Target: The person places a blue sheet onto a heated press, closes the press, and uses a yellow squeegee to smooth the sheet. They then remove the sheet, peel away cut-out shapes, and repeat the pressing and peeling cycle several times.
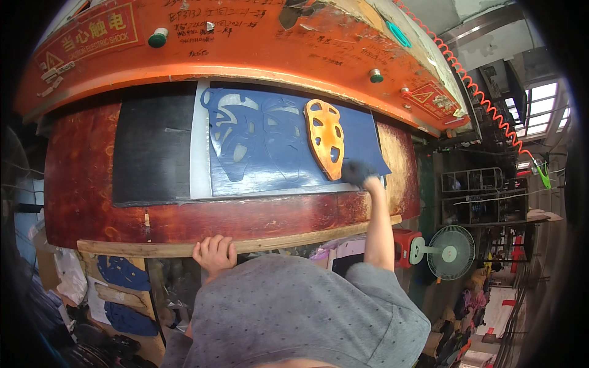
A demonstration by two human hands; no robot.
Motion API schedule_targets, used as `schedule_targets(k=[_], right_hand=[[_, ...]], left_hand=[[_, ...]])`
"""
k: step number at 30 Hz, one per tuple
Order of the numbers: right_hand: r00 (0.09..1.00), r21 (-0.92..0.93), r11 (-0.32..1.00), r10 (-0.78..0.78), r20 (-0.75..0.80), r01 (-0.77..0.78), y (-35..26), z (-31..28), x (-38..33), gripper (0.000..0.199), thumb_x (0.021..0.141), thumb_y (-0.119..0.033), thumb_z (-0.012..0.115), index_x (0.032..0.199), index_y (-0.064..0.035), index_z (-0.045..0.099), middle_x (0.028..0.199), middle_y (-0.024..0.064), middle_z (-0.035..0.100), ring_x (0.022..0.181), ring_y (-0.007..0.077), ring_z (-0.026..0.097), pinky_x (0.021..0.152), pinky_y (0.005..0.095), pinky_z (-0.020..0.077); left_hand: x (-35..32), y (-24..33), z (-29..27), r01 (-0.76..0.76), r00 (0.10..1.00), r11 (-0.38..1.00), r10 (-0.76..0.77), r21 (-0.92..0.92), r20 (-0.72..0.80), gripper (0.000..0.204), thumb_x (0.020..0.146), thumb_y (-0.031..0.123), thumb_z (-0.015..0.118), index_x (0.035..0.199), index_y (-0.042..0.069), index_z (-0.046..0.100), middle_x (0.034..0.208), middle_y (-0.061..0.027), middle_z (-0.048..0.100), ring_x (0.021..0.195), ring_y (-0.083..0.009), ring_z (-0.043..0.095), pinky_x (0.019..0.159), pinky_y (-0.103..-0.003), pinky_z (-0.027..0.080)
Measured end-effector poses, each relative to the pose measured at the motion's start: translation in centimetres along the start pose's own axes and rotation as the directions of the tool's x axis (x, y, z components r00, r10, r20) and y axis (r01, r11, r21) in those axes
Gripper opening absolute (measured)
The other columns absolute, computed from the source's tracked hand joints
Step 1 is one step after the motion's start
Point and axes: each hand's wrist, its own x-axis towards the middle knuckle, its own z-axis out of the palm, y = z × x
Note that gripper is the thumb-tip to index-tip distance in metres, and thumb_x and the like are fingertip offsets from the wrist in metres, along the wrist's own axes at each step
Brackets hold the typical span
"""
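An orange cutting die [324, 138] with several openings lies on a dark blue sheet [368, 141]. My right hand [358, 175], in a dark glove, is at the die's near end, on its right side. The glove is blurred and dark, so its fingers and any grip on the die do not show. Left of the die, cut outlines and holes [236, 129] mark the sheet. My bare left hand [215, 253] rests on the wooden strip [270, 244] along the table's front edge, fingers apart and laid over the wood.
Over the far side of the table hangs an orange machine beam [245, 49] with green buttons. A black mat [153, 147] lies left of the sheet on the reddish board [80, 178]. Blue cut pieces [126, 273] sit below left; a fan [451, 253] stands at right.
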Motion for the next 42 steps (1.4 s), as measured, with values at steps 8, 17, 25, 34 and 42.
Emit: schedule_targets(k=[8,17,25,34,42], right_hand=[[0.973,0.383,0.923,0.129,-0.19,-0.048,0.0,6.1,-11.4,0.044,0.086,-0.044,0.055,0.092,-0.0029,0.068,0.083,0.0155,0.067,0.076,0.0273,0.064,0.07,0.0387,0.0472],[0.823,0.408,0.858,0.458,-0.337,-0.311,-5.4,7.3,-5.3,0.055,0.091,-0.053,0.041,0.107,-0.0053,0.064,0.109,0.0231,0.063,0.104,0.0399,0.059,0.09,0.0474,0.0439],[0.872,0.684,0.726,0.287,-0.397,0.073,-2.3,4.3,-6.0,0.024,0.083,-0.027,0.062,0.095,-0.0065,0.063,0.097,0.0191,0.064,0.092,0.0364,0.06,0.076,0.0471,0.0482],[0.505,0.531,0.64,0.248,-0.827,0.555,-4.1,-3.1,-10.6,0.027,0.089,-0.031,0.052,0.085,-0.0058,0.062,0.064,0.0034,0.057,0.053,0.0114,0.051,0.049,0.0268,0.0389],[0.334,-0.108,0.834,-0.331,-0.883,0.541,-0.6,21.0,-19.8,0.025,0.094,-0.027,0.045,0.085,-0.0088,0.059,0.065,0.0073,0.058,0.057,0.0184,0.056,0.057,0.0355,0.0455]], left_hand=[[0.7,0.2,-1.1,-0.054,0.996,0.997,0.059,-0.062,0.067,0.02,0.082,0.034,0.062,0.096,0.022,0.069,0.1,0.0069,0.063,0.106,-0.0172,0.054,0.102,-0.045,0.023],[0.7,0.1,-1.1,-0.068,0.997,0.995,0.071,-0.07,0.038,0.026,0.08,0.037,0.064,0.097,0.017,0.067,0.107,0.0015,0.061,0.111,-0.0208,0.052,0.102,-0.045,0.024],[1.1,1.7,-1.9,-0.055,0.998,0.993,0.054,-0.102,-0.019,0.027,0.078,0.029,0.068,0.1,0.014,0.066,0.113,-0.0031,0.058,0.116,-0.0243,0.049,0.102,-0.047,0.028],[-1.1,6.5,0.1,-0.197,0.98,0.976,0.196,-0.09,-0.029,0.041,0.08,0.029,0.069,0.117,0.013,0.06,0.121,-0.0089,0.054,0.123,-0.03,0.044,0.107,-0.05,0.026],[-0.9,6.1,1.9,-0.178,0.983,0.984,0.177,-0.006,-0.039,0.043,0.083,0.031,0.067,0.121,0.011,0.059,0.12,-0.0088,0.056,0.12,-0.0277,0.045,0.107,-0.049,0.026]])
